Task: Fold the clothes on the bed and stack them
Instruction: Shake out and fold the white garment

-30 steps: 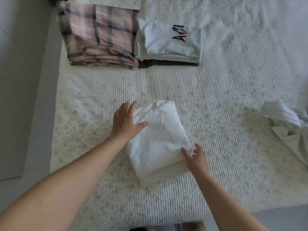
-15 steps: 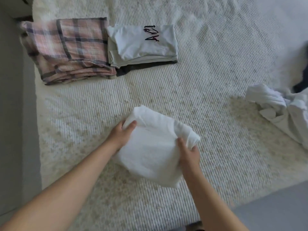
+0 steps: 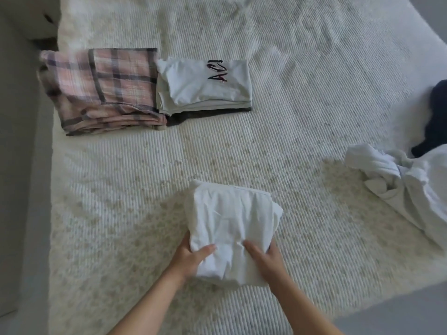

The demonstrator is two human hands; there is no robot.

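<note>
Grip: folded white garment (image 3: 229,228), lower centre, is pinched by left hand (image 3: 193,258) and right hand (image 3: 264,261) | Stack (image 3: 204,87): upper left | Risk: folds may be shaken loose, since only the near edge is held

The only lettering is on the folded white shirt (image 3: 203,84) lying on top of the small stack at the far side of the bed (image 3: 290,131): dark, brush-like characters seen upside down, reading roughly "AC1"; the exact letters cannot be told for certain
</note>
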